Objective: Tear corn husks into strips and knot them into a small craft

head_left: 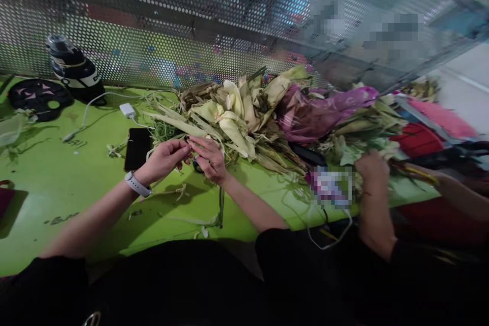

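the bare left hand (170,155), with a pale grey watch (137,184) at its wrist, and the bare right hand (210,159) meet fingertip to fingertip above a glossy lime-green tabletop (103,204). the fingers are bent and drawn close together, but whether they are clamped on anything i cannot tell; whatever may lie between them is too small to make out. the relation that matters most is with the loose heap of pale yellow and brown dried husks (233,130): it lies just beyond the hands, mostly to the right, so the right hand is the nearer one. a long, pale green, flattened strip (191,126) at its near left edge runs slantwise, its far end to the left and its near end to the right, passing just beyond the fingertips. a tangle of thin, bright green strands (166,131) sits beyond the left hand, beside a flat black phone (137,149). below the right wrist, a narrow dark green strip (221,206) points toward the person; i cannot tell whether it joins anything at the fingers. farther right, a co-worker's hand (372,165) is at pale green leaves (349,150), well apart.
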Demonstrator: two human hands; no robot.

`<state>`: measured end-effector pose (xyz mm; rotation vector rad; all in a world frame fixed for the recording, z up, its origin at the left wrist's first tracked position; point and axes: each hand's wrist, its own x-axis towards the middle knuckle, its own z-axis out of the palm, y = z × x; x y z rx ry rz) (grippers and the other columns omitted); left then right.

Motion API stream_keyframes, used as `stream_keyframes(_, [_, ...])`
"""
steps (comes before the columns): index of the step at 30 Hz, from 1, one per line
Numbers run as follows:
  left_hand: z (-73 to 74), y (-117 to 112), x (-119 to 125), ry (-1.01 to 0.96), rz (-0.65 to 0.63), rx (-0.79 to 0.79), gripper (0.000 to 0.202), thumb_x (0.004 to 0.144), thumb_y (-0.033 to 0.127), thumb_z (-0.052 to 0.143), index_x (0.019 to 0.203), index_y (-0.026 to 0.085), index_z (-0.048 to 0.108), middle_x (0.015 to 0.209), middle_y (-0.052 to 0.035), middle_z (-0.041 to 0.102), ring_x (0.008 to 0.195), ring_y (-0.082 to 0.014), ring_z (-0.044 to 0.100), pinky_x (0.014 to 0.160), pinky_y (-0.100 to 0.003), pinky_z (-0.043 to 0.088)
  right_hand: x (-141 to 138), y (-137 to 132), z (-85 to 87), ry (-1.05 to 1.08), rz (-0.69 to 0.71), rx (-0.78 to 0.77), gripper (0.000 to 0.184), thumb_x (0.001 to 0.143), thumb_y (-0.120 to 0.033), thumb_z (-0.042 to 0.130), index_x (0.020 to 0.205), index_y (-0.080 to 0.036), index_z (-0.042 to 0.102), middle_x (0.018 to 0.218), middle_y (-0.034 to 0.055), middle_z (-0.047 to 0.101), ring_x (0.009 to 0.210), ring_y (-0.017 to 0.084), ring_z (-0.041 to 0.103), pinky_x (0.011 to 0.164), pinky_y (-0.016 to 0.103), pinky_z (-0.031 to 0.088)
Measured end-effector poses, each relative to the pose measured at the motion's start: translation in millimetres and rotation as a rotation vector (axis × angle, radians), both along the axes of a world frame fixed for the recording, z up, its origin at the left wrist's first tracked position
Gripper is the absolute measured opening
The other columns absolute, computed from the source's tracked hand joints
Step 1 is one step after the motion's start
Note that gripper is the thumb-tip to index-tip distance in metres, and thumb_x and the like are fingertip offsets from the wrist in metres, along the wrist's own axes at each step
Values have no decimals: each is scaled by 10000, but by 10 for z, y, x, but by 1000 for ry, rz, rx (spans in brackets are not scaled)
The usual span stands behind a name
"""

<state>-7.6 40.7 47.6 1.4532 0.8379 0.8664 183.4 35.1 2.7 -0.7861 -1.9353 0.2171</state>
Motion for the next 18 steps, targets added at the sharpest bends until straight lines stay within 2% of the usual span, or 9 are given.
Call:
stream_keyframes(5, [-22, 6, 0, 6, 0, 15, 247, 892, 385, 628, 856, 141, 618, 698, -14, 627, 564, -84, 540, 526, -202, 469, -21, -22, 10, 85, 60, -90, 423, 954, -306, 445, 1308, -229, 662, 1357, 100, 648, 1256, 233, 600, 1083, 456, 468])
stream_keyframes(10, [-45, 2, 9, 17, -4, 79, 251, 909, 395, 609, 873, 147, 611, 704, -16, 633, 570, -86, 554, 527, -201, 479, -65, -47, 50, 184, 16, -242, 402, 981, -360, 415, 1206, -238, 726, 1278, 80, 699, 1202, 221, 637, 1069, 423, 484])
stream_keyframes(18, [-71, 3, 16, 6, -49, 98, 245, 918, 396, 595, 863, 159, 616, 715, -22, 638, 580, -98, 592, 515, -202, 527, -46, -25, 57, 150, 19, -129, 304, 936, -312, 561, 1177, -253, 737, 1226, 88, 725, 1137, 211, 679, 1005, 411, 543])
